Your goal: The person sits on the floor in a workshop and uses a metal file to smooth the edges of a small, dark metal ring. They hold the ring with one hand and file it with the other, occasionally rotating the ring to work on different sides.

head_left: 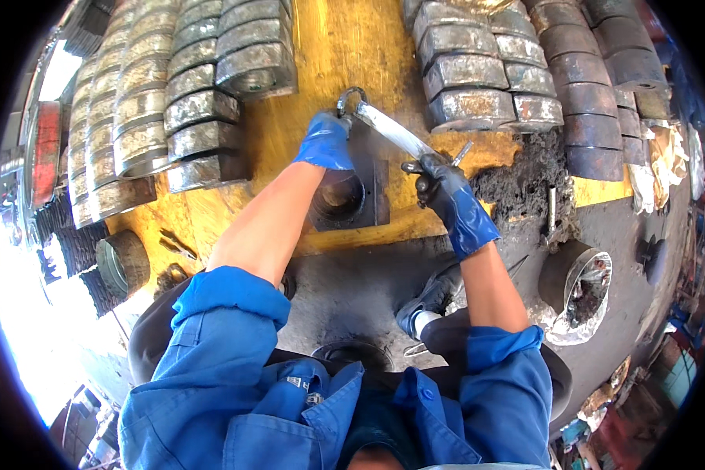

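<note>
Both my hands wear blue gloves, the right one blackened over the fingers. My left hand (327,142) is closed on a dark curved metal ring (352,95) above the yellow worktop. My right hand (440,192) grips a long, flat, pale metal tool (395,129), whose exact kind I cannot tell. The tool slants up and left, its far end at the ring. A thin metal end (463,153) sticks out beyond my right fingers. Below and between my hands, a dark square block with a round hole (341,196) sits at the worktop's near edge.
Rows of curved metal blocks stand on the yellow worktop (352,39), at left (204,110) and right (470,74). Black grime (525,176) covers its right part. A lined round bin (552,278) stands on the floor at right. A metal cylinder (124,262) lies at left, near pliers (178,244).
</note>
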A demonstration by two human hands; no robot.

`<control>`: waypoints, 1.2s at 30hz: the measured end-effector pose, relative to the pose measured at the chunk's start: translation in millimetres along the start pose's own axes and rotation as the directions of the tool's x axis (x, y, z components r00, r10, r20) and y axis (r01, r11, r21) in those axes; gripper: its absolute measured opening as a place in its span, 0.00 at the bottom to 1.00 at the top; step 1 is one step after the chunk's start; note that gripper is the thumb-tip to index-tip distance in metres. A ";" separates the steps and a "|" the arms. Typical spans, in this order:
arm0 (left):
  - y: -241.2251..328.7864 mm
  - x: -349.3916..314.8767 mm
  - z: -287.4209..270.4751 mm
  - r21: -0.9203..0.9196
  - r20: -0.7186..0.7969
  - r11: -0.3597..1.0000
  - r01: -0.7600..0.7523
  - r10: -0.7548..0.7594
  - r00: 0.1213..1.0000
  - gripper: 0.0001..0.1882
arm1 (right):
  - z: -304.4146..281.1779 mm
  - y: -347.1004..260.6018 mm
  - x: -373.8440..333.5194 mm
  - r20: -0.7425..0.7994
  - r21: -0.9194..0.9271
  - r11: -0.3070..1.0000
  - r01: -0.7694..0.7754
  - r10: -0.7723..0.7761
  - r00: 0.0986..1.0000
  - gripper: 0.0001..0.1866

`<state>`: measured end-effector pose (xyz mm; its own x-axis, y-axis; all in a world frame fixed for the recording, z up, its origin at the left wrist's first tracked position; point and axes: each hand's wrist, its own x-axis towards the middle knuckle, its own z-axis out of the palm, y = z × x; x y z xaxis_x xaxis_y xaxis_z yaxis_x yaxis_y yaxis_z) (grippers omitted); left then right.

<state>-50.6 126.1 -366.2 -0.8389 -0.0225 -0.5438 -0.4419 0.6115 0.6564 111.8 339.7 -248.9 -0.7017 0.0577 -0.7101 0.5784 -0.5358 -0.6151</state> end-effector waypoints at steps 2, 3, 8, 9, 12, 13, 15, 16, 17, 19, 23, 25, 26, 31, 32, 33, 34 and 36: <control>4.3 3.3 -15.7 -0.335 0.039 0.941 0.042 -0.031 0.999 0.09 | 0.8 -12.2 -10.8 -0.012 -0.032 0.999 -0.034 0.034 0.999 0.12; 15.4 -1.5 -27.3 -0.518 0.048 0.855 0.032 -0.008 0.999 0.09 | 2.2 -25.1 -23.0 0.035 0.013 0.998 -0.065 0.064 0.997 0.12; 121.6 -73.3 -99.6 -0.887 0.067 0.461 0.007 0.114 0.991 0.08 | 6.4 -73.0 -78.0 0.122 0.276 0.961 0.011 -0.047 0.991 0.13; 138.2 -80.2 -114.8 -0.904 0.086 0.427 0.028 0.118 0.989 0.08 | 16.8 -83.1 -94.4 0.163 0.315 0.948 0.047 -0.103 0.981 0.14; 184.9 -118.1 -142.8 -0.911 0.021 0.405 -0.085 0.251 0.968 0.08 | 45.6 -110.9 -156.8 0.225 0.423 0.902 0.088 -0.199 0.954 0.15; 203.7 -136.4 -151.5 -0.918 -0.018 0.381 -0.112 0.243 0.970 0.09 | 55.6 -119.4 -179.1 0.237 0.455 0.886 0.091 -0.219 0.947 0.15; 226.6 -163.9 -168.7 -0.920 -0.042 0.357 -0.162 0.321 0.946 0.10 | 67.4 -128.2 -216.0 0.261 0.509 0.856 0.094 -0.258 0.930 0.10; 235.0 -177.7 -177.0 -0.921 -0.053 0.344 -0.184 0.356 0.933 0.11 | 73.7 -131.8 -233.7 0.274 0.534 0.841 0.091 -0.274 0.922 0.08; 237.4 -199.5 -180.8 -0.849 -0.111 0.400 -0.345 0.504 0.857 0.11 | 78.8 -133.6 -250.4 0.244 0.509 0.851 0.133 -0.290 0.925 0.15; 249.0 -239.3 -186.4 -0.848 -0.144 0.356 -0.392 0.557 0.818 0.11 | 80.7 -137.0 -276.1 0.230 0.526 0.840 0.137 -0.296 0.927 0.14; 245.4 -287.4 -195.0 -0.791 -0.260 0.383 -0.476 0.495 0.829 0.13 | 82.4 -127.6 -295.5 0.373 0.545 0.838 0.017 -0.261 0.891 0.14; 243.1 -308.1 -192.6 -0.768 -0.308 0.389 -0.509 0.472 0.826 0.14 | 79.8 -119.3 -300.0 0.467 0.558 0.829 -0.036 -0.279 0.839 0.13; 240.1 -315.6 -190.6 -0.757 -0.327 0.384 -0.528 0.478 0.815 0.14 | 81.9 -114.0 -303.2 0.435 0.562 0.827 -0.021 -0.274 0.858 0.14; 220.1 -288.9 -179.3 -0.786 -0.310 0.289 -0.546 0.581 0.753 0.14 | 85.9 -96.6 -291.7 0.426 0.585 0.809 -0.053 -0.251 0.869 0.18; 219.6 -286.9 -177.0 -0.775 -0.329 0.288 -0.563 0.578 0.747 0.14 | 85.0 -93.8 -287.8 0.411 0.584 0.810 -0.057 -0.235 0.881 0.18; 224.7 -289.6 -178.4 -0.707 -0.330 0.461 -0.536 0.456 0.826 0.17 | 80.0 -88.3 -278.8 0.479 0.568 0.819 -0.081 -0.249 0.841 0.18; 223.6 -279.4 -179.6 -0.695 -0.322 0.465 -0.548 0.479 0.816 0.17 | 77.2 -83.8 -274.5 0.467 0.575 0.814 -0.078 -0.248 0.849 0.18; 228.0 -284.6 -180.1 -0.629 -0.310 0.584 -0.513 0.417 0.854 0.18 | 72.9 -80.0 -270.2 0.439 0.580 0.812 -0.065 -0.244 0.865 0.18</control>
<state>30.2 129.5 32.4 -0.9995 -0.0093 -0.0289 -0.0274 -0.1290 0.9913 224.8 305.6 17.1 -0.9306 -0.1889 -0.3135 0.2739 -0.9275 -0.2542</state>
